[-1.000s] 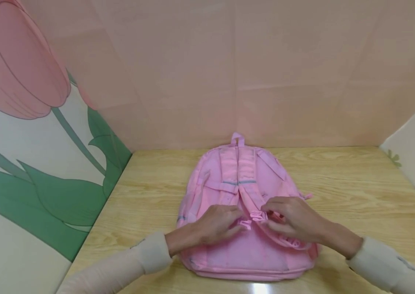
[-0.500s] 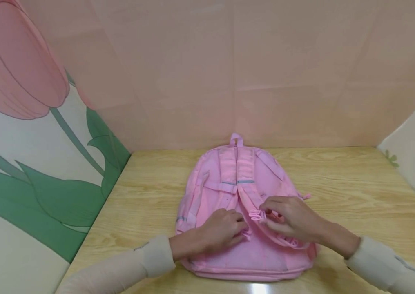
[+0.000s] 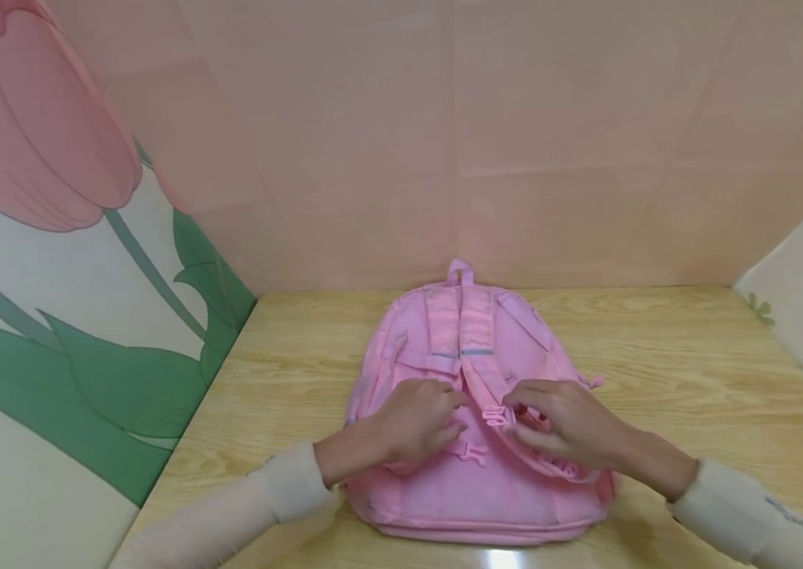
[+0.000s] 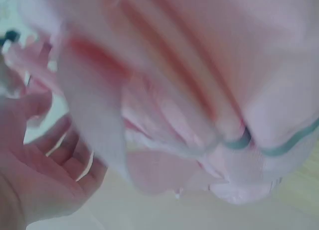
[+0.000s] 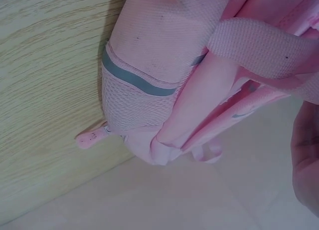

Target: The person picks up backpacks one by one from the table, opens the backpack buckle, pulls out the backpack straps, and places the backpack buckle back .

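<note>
A pink backpack (image 3: 487, 498) lies on the table, its shoulder straps and back panel facing up. My right hand (image 3: 575, 423) pinches a pink strap buckle (image 3: 496, 416) at its right strap, raised above the panel. My left hand (image 3: 419, 419) hovers over the left side with loosely bent fingers and nothing visibly held. Just below its fingertips lies a pronged pink buckle half (image 3: 471, 453), on the end of a strap. In the left wrist view the left hand (image 4: 55, 175) is beside blurred pink fabric. Only the edge of the right hand (image 5: 306, 160) shows in the right wrist view.
The wood-grain table (image 3: 686, 371) extends on both sides of the backpack. A plain pinkish backdrop (image 3: 515, 142) stands behind it, and a tulip-printed panel (image 3: 131, 379) borders the left. A pink zipper pull (image 5: 92, 137) sticks out from the bag's side.
My left hand dipped over the pronged buckle half, then let go and lifted slightly up and left, so that half now shows below it. My right hand stays in place with its buckle.
</note>
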Demonstrator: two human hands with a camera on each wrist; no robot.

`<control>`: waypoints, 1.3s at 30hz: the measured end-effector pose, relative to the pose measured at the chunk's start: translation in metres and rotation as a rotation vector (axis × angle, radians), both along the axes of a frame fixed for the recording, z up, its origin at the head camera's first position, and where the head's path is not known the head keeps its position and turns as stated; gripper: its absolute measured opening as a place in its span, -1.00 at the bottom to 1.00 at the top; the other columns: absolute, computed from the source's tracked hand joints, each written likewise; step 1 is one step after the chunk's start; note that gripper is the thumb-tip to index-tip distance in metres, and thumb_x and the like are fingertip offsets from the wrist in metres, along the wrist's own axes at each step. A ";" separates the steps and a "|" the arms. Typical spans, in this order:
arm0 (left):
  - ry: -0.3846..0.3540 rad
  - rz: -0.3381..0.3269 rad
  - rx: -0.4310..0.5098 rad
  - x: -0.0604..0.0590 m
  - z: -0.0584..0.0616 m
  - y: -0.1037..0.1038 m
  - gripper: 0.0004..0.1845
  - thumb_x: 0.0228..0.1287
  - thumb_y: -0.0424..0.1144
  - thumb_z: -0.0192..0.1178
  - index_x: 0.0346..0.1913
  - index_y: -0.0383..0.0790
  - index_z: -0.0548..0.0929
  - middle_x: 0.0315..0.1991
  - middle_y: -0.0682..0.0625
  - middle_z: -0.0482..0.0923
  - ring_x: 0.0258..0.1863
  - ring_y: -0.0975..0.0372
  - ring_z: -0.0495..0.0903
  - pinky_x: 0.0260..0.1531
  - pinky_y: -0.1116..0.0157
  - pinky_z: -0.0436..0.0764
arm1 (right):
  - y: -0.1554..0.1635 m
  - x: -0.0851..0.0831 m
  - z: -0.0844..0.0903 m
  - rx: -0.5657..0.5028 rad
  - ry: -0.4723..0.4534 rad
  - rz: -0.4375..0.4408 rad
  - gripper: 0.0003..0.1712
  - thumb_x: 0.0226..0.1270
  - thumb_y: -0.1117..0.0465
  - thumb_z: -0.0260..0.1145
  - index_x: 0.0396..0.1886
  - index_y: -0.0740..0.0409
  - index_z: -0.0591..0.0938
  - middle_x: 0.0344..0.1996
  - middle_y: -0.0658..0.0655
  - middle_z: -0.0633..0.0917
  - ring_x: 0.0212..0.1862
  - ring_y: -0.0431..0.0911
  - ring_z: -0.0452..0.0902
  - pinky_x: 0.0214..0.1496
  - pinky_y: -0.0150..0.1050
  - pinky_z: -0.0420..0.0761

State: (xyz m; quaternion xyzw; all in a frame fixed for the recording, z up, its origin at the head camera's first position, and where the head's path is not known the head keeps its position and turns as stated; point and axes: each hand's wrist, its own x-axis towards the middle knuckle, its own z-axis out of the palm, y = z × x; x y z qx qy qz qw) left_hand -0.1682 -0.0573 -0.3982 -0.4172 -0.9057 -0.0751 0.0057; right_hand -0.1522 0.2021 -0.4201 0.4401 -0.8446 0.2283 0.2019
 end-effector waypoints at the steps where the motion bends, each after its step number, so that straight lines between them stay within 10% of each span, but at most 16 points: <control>1: -0.039 0.026 0.054 -0.002 0.004 0.000 -0.70 0.42 -0.05 0.18 0.09 -0.05 0.68 -0.10 0.11 0.71 -0.14 0.33 0.65 -0.13 0.43 0.65 | 0.000 0.000 0.000 -0.001 0.003 0.002 -0.78 0.11 0.15 0.48 -0.23 -0.09 0.65 -0.44 -0.29 0.54 -0.50 -0.44 0.33 -0.44 -0.67 0.35; 7: -0.415 0.106 0.473 -0.006 0.011 0.006 -0.86 0.46 -0.20 0.15 -0.14 -0.13 0.70 -0.30 0.05 0.71 -0.39 0.40 0.62 -0.38 0.54 0.64 | -0.002 -0.002 0.001 -0.024 0.021 0.024 -0.75 0.10 0.18 0.47 -0.21 -0.09 0.64 -0.43 -0.26 0.55 -0.51 -0.43 0.32 -0.45 -0.68 0.35; 12: -0.646 0.148 0.592 -0.005 0.008 0.014 -0.82 0.43 -0.16 0.20 -0.15 -0.20 0.72 -0.33 -0.06 0.72 -0.41 0.27 0.68 -0.40 0.47 0.69 | -0.003 -0.004 0.002 -0.034 0.036 0.033 -0.74 0.09 0.20 0.47 -0.21 -0.08 0.64 -0.43 -0.26 0.54 -0.52 -0.44 0.31 -0.46 -0.68 0.33; 21: -0.723 0.210 0.603 -0.005 0.005 0.020 -0.83 0.33 -0.21 0.31 -0.20 -0.27 0.77 -0.42 -0.01 0.76 -0.49 0.39 0.65 -0.45 0.49 0.66 | -0.004 -0.003 0.002 -0.012 0.046 0.022 -0.74 0.08 0.17 0.47 -0.21 -0.07 0.63 -0.42 -0.26 0.55 -0.53 -0.44 0.31 -0.47 -0.67 0.34; 30: -0.992 0.325 0.750 -0.003 0.000 0.027 -0.83 0.26 -0.30 0.37 -0.21 -0.37 0.74 -0.45 -0.11 0.75 -0.50 0.18 0.74 -0.36 0.21 0.79 | -0.003 -0.002 0.002 0.017 0.041 0.000 -0.74 0.09 0.14 0.48 -0.20 -0.07 0.66 -0.41 -0.27 0.56 -0.49 -0.45 0.34 -0.43 -0.63 0.41; 39: -1.109 0.399 0.773 -0.006 -0.003 0.031 -0.79 0.22 -0.22 0.42 -0.19 -0.30 0.73 -0.44 -0.09 0.75 -0.51 0.21 0.73 -0.31 0.19 0.80 | -0.003 -0.001 0.004 0.023 -0.020 -0.004 -0.74 0.11 0.16 0.48 -0.18 -0.09 0.67 -0.43 -0.30 0.51 -0.47 -0.46 0.34 -0.43 -0.63 0.39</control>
